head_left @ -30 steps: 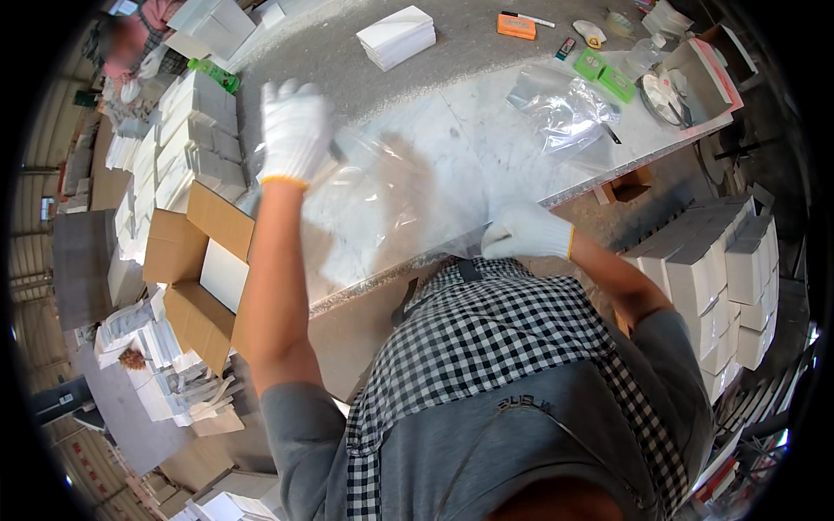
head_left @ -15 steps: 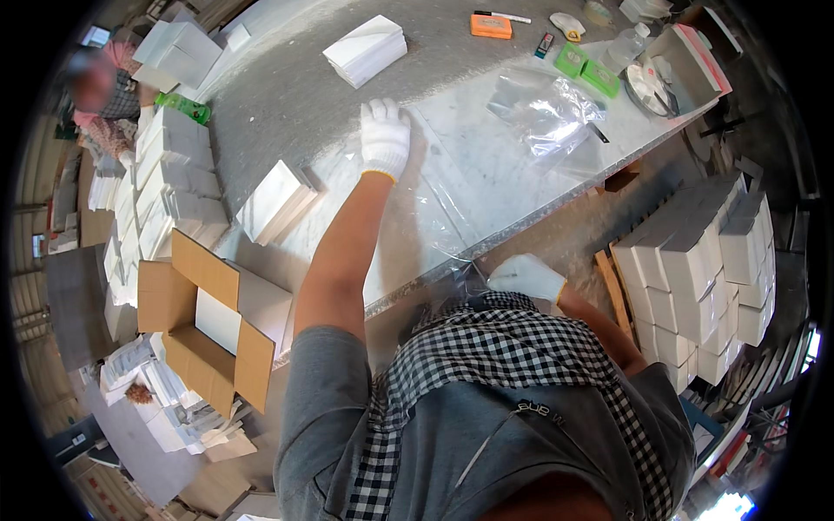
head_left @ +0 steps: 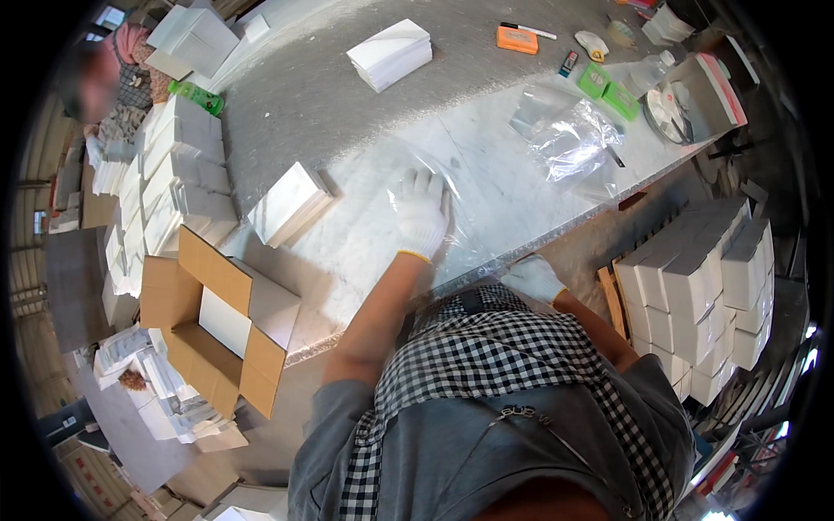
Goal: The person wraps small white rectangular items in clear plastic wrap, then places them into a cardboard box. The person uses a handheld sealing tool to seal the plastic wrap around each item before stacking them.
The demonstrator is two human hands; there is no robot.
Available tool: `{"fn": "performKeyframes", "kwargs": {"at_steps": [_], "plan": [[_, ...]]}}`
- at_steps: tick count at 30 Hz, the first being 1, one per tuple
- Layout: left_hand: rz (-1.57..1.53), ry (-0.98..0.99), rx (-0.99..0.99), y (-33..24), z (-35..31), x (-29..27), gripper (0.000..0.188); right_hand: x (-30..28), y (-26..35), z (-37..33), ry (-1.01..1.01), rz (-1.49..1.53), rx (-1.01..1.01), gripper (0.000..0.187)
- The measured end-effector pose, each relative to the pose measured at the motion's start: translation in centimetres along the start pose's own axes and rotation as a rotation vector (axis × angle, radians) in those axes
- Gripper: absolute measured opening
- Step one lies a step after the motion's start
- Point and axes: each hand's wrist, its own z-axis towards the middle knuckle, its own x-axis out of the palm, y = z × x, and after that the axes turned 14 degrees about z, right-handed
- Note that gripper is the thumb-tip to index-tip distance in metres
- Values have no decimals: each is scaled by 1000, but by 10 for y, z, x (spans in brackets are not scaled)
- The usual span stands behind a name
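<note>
Clear plastic film [head_left: 462,207] lies on the desk [head_left: 295,104] beneath the left hand [head_left: 422,211], open and palm down; smoothing it seems the step in hand. Whether the right hand [head_left: 533,278], near the desk's edge, grips anything, I cannot tell. The next move likely calls for light, even pressure.

From my end: left hand [head_left: 421,208] gloved white with a yellow cuff edge, right hand [head_left: 532,278] the same white and yellow. Plastic film [head_left: 469,233] colourless, see-through. Apron [head_left: 486,352] black-and-white check; shirt [head_left: 486,451] dark grey. I get white with faint grey veins on the slab [head_left: 486,130], near tile stack [head_left: 291,201] and far tile stack [head_left: 390,52]. Table [head_left: 287,104] grey. Carton [head_left: 204,369] brown. Small box [head_left: 517,40] orange, two little boxes [head_left: 620,102] bright green, marker [head_left: 532,31] white with a black end. Drinks bottle [head_left: 198,98] green too. I log the block pile [head_left: 686,291] as white sides, dark grey tops. Co-worker's clothing [head_left: 130,40] shows pink.
</note>
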Motion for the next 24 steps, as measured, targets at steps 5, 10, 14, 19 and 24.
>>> {"fn": "performKeyframes", "kwargs": {"at_steps": [5, 10, 14, 19, 24], "plan": [[8, 113, -45, -7, 5, -15, 48, 0, -8, 18, -147, -57, 133, 47], [80, 123, 14, -8, 15, -17, 60, 43, -107, 51, 66, -201, 166, 48], [111, 122, -7, -3, 12, -24, 60, -63, 25, 38, 366, -253, 95, 47], [33, 98, -56, 3, 14, -14, 51, -108, 137, 55, 119, -70, -394, 35], [-29, -173, -221, 24, 6, -13, 36, -101, 130, 165, -12, -145, -678, 30]]}}
